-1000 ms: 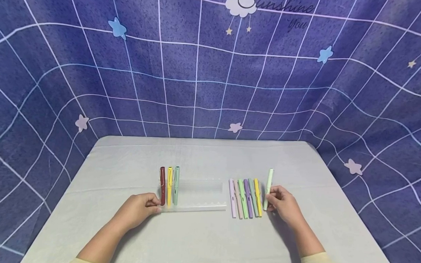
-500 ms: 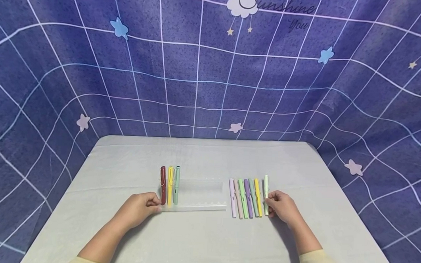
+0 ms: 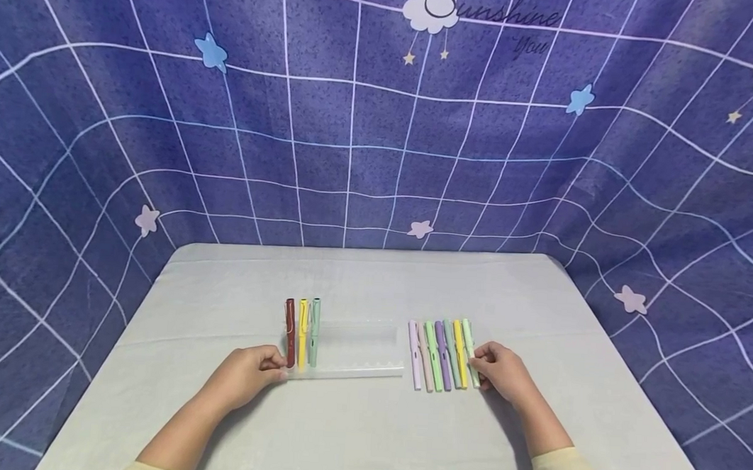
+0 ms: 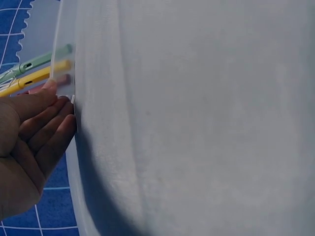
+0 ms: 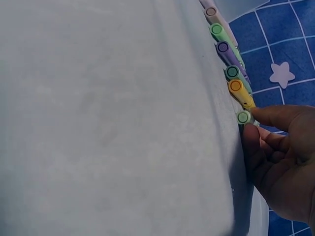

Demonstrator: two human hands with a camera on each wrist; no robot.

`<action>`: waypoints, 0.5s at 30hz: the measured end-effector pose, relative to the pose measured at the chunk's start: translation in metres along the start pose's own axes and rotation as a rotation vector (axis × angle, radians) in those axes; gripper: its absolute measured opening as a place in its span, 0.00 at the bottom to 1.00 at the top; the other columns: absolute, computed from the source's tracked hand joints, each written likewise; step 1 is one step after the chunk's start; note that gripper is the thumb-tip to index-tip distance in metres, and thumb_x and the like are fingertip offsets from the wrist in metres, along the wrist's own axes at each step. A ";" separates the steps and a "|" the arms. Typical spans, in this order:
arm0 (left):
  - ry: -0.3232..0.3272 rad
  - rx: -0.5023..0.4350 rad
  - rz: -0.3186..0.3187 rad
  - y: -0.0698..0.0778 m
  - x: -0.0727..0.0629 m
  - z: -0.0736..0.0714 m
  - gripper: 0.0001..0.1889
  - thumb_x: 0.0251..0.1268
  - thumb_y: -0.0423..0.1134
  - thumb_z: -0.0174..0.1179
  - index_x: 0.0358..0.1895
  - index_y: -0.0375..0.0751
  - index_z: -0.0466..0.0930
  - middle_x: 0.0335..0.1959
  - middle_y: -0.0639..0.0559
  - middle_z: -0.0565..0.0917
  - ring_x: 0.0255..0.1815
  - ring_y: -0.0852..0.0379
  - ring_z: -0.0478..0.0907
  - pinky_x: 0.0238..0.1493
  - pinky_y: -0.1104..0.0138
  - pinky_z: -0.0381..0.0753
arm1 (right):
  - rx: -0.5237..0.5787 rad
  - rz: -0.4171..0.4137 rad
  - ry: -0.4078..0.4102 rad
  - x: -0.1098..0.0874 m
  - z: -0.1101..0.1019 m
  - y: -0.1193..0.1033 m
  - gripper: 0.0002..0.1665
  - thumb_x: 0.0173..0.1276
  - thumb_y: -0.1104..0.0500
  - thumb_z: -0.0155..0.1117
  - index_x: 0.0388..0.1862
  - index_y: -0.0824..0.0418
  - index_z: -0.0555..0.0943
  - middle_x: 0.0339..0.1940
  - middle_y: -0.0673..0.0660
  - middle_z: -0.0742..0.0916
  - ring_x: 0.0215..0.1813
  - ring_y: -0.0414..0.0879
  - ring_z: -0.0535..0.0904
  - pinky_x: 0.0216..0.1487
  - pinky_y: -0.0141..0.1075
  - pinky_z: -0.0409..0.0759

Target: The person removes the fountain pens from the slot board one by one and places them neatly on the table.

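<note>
Pale green pen (image 3: 469, 341): lay on the white-clothed table (image 3: 340, 432), outermost at the right end of a row, just beside a yellow pen (image 3: 460, 353). Right hand (image 3: 499, 371): pinched this pen between thumb and fingers near its lower half, from the outer side. Left hand (image 3: 249, 374): gripped a clear plastic tray (image 3: 359, 370) at its front left corner, thumb above.

Remainder of the row, leftward from the yellow pen: one grey-green pen (image 3: 453, 352), one purple pen (image 3: 443, 356), one light green pen (image 3: 433, 356), one beige-pink pen (image 3: 425, 358), one lilac pen (image 3: 415, 354). All lay side by side, clips toward the far side. A narrow strip of cloth parted the lilac pen from the tray's right edge.

Tray contents, grouped at the left end: one dark red pen (image 3: 290, 333), one second yellow pen (image 3: 302, 334), one sage green pen (image 3: 314, 331); their far ends reached past the tray's back edge in the head view. Room within the tray ran from the sage pen to the right wall, with notches along the front.

Surround: cloth extended beyond both hands to the table's sides; behind its far edge hung a blue-violet gridded curtain (image 3: 380, 171) with stars and clouds.
</note>
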State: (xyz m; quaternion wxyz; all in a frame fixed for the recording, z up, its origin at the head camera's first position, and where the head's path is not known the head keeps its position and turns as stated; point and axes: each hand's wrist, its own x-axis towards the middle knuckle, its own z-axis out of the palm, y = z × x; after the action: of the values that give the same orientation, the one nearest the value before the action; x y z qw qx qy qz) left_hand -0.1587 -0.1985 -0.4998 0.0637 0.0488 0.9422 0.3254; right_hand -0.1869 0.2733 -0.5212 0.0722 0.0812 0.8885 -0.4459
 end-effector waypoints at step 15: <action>-0.003 0.011 0.010 0.002 -0.001 -0.001 0.06 0.57 0.42 0.70 0.33 0.56 0.81 0.30 0.67 0.86 0.33 0.67 0.79 0.44 0.58 0.80 | 0.018 0.015 -0.010 -0.002 -0.002 0.001 0.20 0.68 0.53 0.66 0.49 0.67 0.76 0.33 0.58 0.83 0.30 0.45 0.78 0.29 0.36 0.82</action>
State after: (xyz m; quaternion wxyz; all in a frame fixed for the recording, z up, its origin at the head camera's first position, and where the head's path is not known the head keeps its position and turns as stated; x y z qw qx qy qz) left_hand -0.1575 -0.1975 -0.4972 0.0633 0.0544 0.9436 0.3204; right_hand -0.1852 0.2747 -0.5203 0.0794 0.0864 0.8833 -0.4538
